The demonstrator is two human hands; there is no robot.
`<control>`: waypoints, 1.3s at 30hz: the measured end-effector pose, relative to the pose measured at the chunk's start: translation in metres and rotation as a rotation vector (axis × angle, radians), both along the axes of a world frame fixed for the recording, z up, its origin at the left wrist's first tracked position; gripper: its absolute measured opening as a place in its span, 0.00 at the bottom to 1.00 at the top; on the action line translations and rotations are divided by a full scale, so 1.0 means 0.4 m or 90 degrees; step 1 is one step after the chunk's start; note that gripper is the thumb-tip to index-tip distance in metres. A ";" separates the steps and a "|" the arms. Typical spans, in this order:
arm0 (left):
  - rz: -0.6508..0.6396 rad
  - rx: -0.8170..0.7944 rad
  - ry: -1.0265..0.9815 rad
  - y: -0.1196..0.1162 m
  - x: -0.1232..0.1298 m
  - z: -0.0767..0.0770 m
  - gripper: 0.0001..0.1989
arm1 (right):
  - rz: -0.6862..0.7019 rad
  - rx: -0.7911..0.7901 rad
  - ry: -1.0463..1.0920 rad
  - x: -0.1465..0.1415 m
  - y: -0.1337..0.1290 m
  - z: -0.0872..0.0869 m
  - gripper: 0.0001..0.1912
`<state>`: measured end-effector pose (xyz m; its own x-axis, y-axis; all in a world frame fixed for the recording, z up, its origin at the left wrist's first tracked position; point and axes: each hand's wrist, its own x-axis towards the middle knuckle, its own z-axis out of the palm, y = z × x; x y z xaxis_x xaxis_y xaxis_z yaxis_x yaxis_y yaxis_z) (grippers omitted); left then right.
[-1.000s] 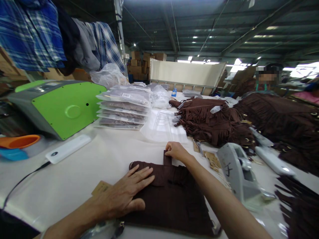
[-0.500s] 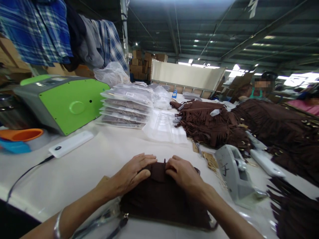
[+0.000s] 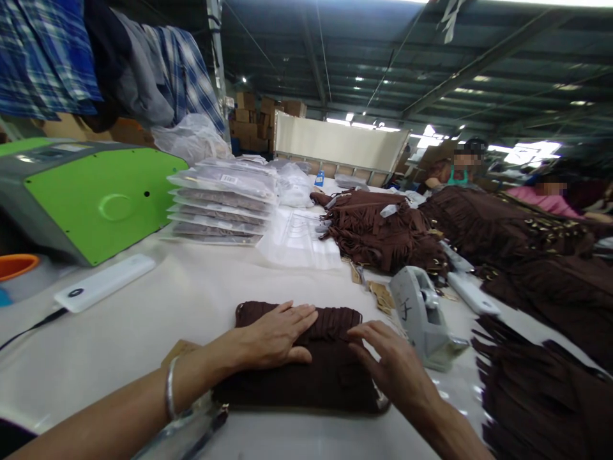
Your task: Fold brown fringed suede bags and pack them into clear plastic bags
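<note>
A dark brown fringed bag (image 3: 306,386) lies flat on the white table in front of me, its fringe gathered along the far edge. My left hand (image 3: 278,335) rests palm down across the fringe with its fingers stretched out. At the bag's right side, my right hand (image 3: 395,361) touches the fringe with bent fingertips, thumb and fingers apart. A clear plastic bag (image 3: 177,431) and a dark strap with a metal clip lie by the near left corner, partly under my left forearm.
Right of the bag stands a grey tape dispenser (image 3: 424,319). Brown fringed bags (image 3: 378,230) are heaped beyond it. Packed plastic sleeves (image 3: 223,198) are stacked behind, near a green machine (image 3: 110,198). A white power bank (image 3: 105,281) lies left. Co-workers sit at far right.
Fringe now lies across the bag's far part, where a small tab stood before. My left hand has flattened over it; my right hand has moved outward to the bag's right side.
</note>
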<state>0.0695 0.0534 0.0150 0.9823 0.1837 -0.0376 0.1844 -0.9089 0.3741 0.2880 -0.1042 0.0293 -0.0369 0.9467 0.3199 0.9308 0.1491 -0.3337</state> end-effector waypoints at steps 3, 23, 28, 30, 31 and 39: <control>-0.010 0.010 0.013 -0.040 -0.038 0.008 0.39 | 0.007 -0.005 -0.024 0.003 0.027 -0.017 0.13; -0.042 -0.029 0.023 -0.026 0.087 0.021 0.38 | 0.109 0.064 0.145 0.028 -0.003 -0.023 0.12; -0.099 -0.024 -0.032 -0.088 0.035 0.033 0.38 | -0.215 0.062 0.297 0.142 0.016 -0.050 0.18; -0.100 -0.033 -0.044 -0.096 0.026 0.049 0.34 | -0.241 0.004 0.364 0.170 0.036 -0.070 0.24; -0.086 -0.034 -0.051 -0.094 0.031 0.057 0.33 | -0.239 -0.019 0.390 0.175 0.047 -0.079 0.28; -0.020 -0.042 0.006 -0.036 0.182 0.030 0.39 | -0.178 -0.079 0.440 0.097 0.087 -0.127 0.36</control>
<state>0.1424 0.0388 0.0269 0.9869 0.1504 -0.0579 0.1606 -0.8876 0.4317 0.3269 -0.0695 -0.0217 0.3805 0.9218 0.0740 0.5012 -0.1383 -0.8542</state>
